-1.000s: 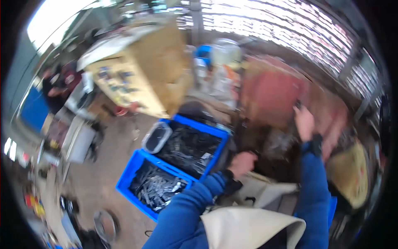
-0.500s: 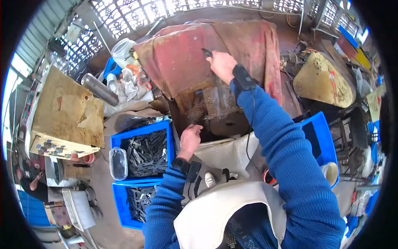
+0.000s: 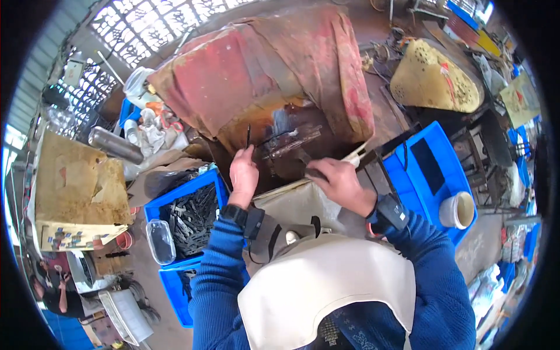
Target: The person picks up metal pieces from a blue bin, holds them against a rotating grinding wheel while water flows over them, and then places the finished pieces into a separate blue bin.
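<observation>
My left hand (image 3: 244, 175) is closed at the left of a dark, wet, box-like hollow, pinching a thin dark strip (image 3: 248, 136) that points up and away. Further right, my right hand (image 3: 341, 184) is closed on a dark flat piece (image 3: 315, 174) at the near edge of the same hollow. Its far end is hard to make out against the dark inside. A worn bar (image 3: 294, 142) lies across the hollow, with a pale blurred patch behind it. Stained red cloth (image 3: 233, 70) drapes over the hollow's far side.
Blue bins (image 3: 153, 205) with dark thin metal strips stand at left, a clear plastic tub (image 3: 160, 241) beside them. At right is a blue crate (image 3: 417, 175) with a white bucket (image 3: 457, 210). A worn box (image 3: 81, 181) stands far left; another person (image 3: 64, 291) is beyond.
My right hand has come down from the red cloth to the hollow's near edge. My left hand, earlier without a visible strip, now holds one upright. The view has shifted.
</observation>
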`<act>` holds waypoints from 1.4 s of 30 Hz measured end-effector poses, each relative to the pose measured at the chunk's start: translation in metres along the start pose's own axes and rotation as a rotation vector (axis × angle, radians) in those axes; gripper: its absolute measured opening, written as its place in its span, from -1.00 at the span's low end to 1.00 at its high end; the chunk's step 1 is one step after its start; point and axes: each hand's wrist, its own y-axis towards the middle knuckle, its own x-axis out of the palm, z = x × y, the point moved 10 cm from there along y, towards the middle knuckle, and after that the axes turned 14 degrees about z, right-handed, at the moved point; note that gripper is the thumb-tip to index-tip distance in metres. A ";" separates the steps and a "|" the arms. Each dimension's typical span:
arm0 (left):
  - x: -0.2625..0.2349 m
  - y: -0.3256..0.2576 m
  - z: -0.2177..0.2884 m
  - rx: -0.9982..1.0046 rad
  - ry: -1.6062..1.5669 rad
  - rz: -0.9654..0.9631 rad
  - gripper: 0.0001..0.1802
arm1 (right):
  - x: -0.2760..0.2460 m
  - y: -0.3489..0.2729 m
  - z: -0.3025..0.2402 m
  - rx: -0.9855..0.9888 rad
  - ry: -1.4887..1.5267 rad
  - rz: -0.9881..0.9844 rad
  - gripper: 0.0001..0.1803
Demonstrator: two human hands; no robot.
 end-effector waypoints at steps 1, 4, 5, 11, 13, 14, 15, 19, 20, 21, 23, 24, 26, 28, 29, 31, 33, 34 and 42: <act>0.009 0.001 0.003 0.065 0.059 -0.013 -0.68 | 0.001 -0.013 0.002 0.013 0.001 -0.067 -0.74; 0.029 -0.004 0.016 0.207 0.168 -0.052 -0.71 | -0.002 -0.047 0.009 0.059 0.001 -0.193 -0.69; 0.037 -0.008 0.015 0.204 0.191 -0.121 -0.74 | -0.002 -0.058 0.011 0.069 -0.014 -0.233 -0.69; 0.075 -0.021 0.010 0.292 0.276 -0.375 -0.90 | -0.006 -0.091 0.017 0.117 -0.041 -0.319 -0.68; 0.089 -0.022 0.002 0.283 0.299 -0.418 -0.90 | -0.007 -0.096 0.018 0.134 -0.028 -0.324 -0.69; 0.098 -0.023 -0.003 0.273 0.327 -0.451 -0.90 | -0.007 -0.098 0.019 0.141 -0.011 -0.330 -0.70; 0.106 -0.024 -0.007 0.263 0.356 -0.484 -0.91 | -0.007 -0.099 0.020 0.147 0.005 -0.334 -0.71; 0.122 -0.029 -0.012 0.287 0.318 -0.507 -0.90 | -0.004 -0.100 0.029 0.173 0.070 -0.318 -0.78; 0.121 -0.030 -0.015 0.289 0.321 -0.506 -0.90 | -0.003 -0.095 0.031 0.171 0.073 -0.316 -0.78; 0.120 -0.033 -0.022 0.248 0.350 -0.504 -0.90 | 0.003 -0.097 0.047 0.366 0.208 -0.374 -0.78; 0.113 -0.033 -0.029 0.166 0.407 -0.492 -0.86 | 0.016 -0.102 0.072 0.750 0.481 -0.483 -0.78; 0.108 -0.029 -0.025 0.167 0.408 -0.486 -0.86 | 0.015 -0.091 0.077 0.744 0.481 -0.482 -0.78; 0.083 -0.013 -0.022 -0.019 0.281 -0.435 -0.86 | 0.008 -0.078 0.107 1.072 0.551 -0.316 -0.77; 0.052 0.002 -0.006 -0.115 0.222 -0.398 -0.85 | 0.014 -0.070 0.121 1.226 0.586 -0.236 -0.76; 0.043 0.001 0.000 -0.295 0.090 -0.404 -0.86 | 0.025 -0.064 0.124 1.281 0.767 -0.158 -0.76; 0.028 -0.009 0.013 -0.656 -0.183 -0.393 -0.85 | 0.049 -0.050 0.121 1.369 1.131 -0.010 -0.76; 0.013 -0.006 0.035 -0.629 -0.185 -0.360 -0.86 | 0.075 -0.037 0.110 1.357 1.174 0.017 -0.76; 0.007 -0.006 0.044 -0.601 -0.182 -0.337 -0.86 | 0.089 -0.031 0.102 1.352 1.219 0.051 -0.77; -0.007 -0.001 0.106 0.022 0.111 -0.161 -0.84 | 0.128 -0.022 0.076 1.288 1.368 0.021 -0.70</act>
